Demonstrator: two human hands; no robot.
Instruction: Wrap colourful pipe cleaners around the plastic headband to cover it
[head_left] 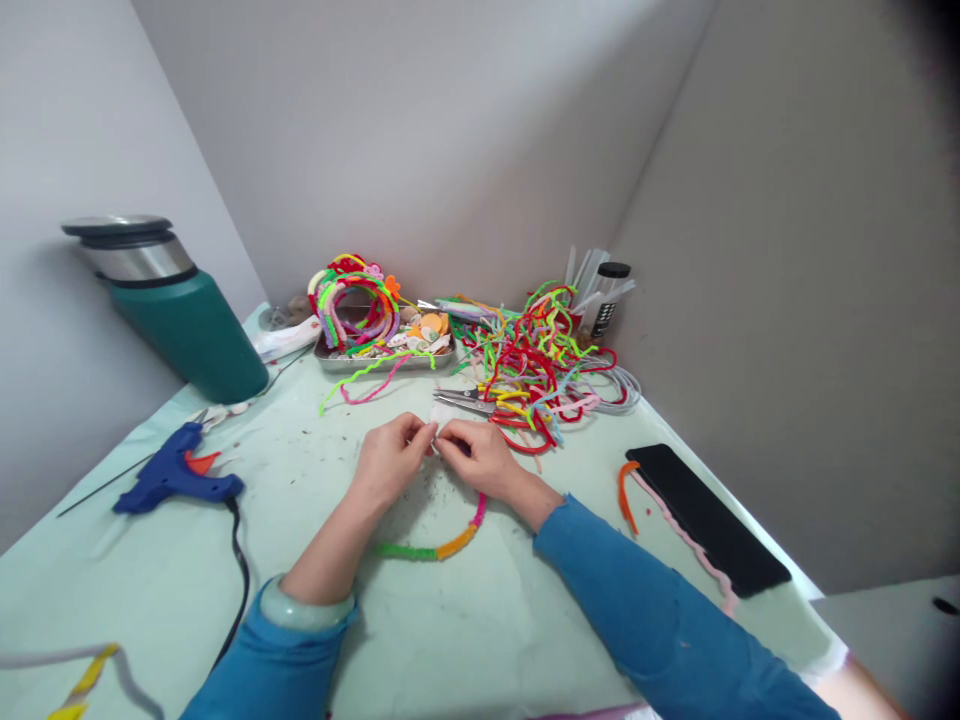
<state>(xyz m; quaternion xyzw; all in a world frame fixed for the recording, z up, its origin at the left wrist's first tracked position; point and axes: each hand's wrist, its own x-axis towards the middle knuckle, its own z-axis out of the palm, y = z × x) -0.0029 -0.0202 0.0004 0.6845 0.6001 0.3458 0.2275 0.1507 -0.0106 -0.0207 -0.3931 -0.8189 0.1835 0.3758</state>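
My left hand [391,455] and my right hand [481,457] meet over the middle of the table, thumbs and fingertips pinched close together. Between them is the upper part of a curved pipe-cleaner band [456,543], mostly hidden by the fingers. Its lower arc shows green, orange and pink, running from beside my left forearm up behind my right hand. Just beyond the fingertips lie scissors [466,403] with their blades pointing left. A green and pink twisted pipe cleaner [375,380] rests beyond my left hand.
A blue glue gun [176,475] with a black cord and a green bottle [187,325] stand left. At the back, finished-looking hoops [358,310] lean on a metal tray [382,364] beside tangled pipe cleaners [525,350]. A black phone [705,520] lies right.
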